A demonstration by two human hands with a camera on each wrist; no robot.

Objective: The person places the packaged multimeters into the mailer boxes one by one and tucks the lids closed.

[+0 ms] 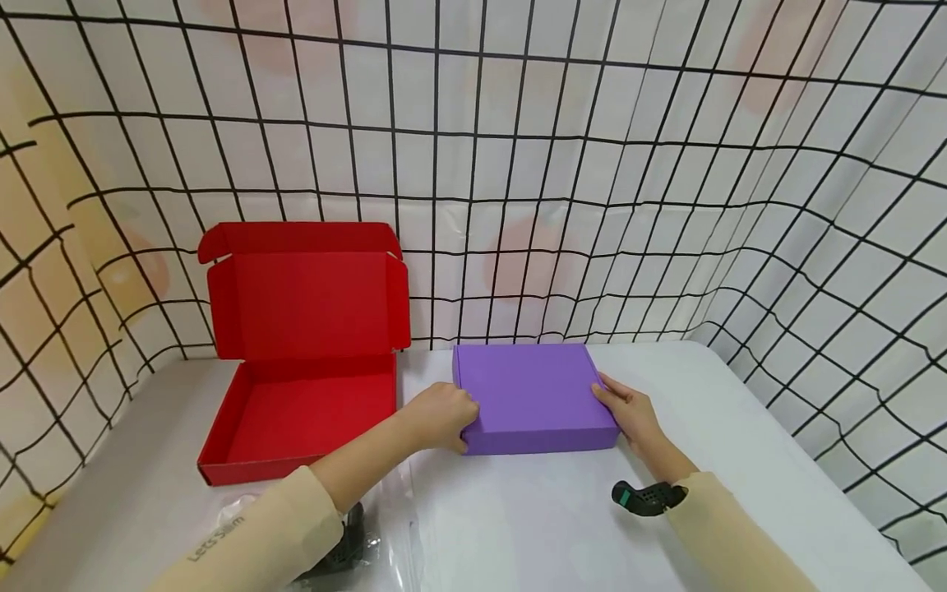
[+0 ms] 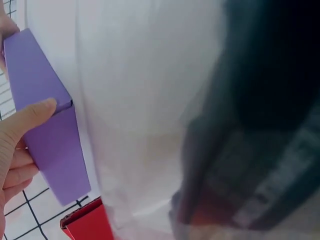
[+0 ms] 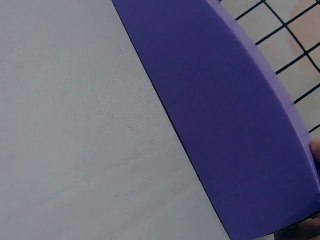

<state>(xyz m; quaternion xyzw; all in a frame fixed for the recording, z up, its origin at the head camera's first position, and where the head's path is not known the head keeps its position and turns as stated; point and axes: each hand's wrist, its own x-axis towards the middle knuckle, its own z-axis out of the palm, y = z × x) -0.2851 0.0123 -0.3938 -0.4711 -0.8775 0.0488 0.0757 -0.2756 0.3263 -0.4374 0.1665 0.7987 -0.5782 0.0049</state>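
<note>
A closed purple cardboard box (image 1: 533, 396) lies flat on the white table, near the wire grid at the back. My left hand (image 1: 442, 418) grips its left side at the near corner. In the left wrist view the thumb (image 2: 37, 116) presses by the box's corner and the other fingers bend along its side. At the right side, my right hand (image 1: 629, 411) holds the box with the thumb on the top edge. The right wrist view is filled mostly by the box's purple front (image 3: 215, 120), with only a little of the hand at the right edge.
An open red cardboard box (image 1: 311, 308) stands on the left, its lid raised against the black wire grid (image 1: 436, 164). Under my left forearm lies a clear plastic bag (image 1: 395, 526) with a dark thing in it. The grid encloses the table's (image 1: 518, 526) back and sides.
</note>
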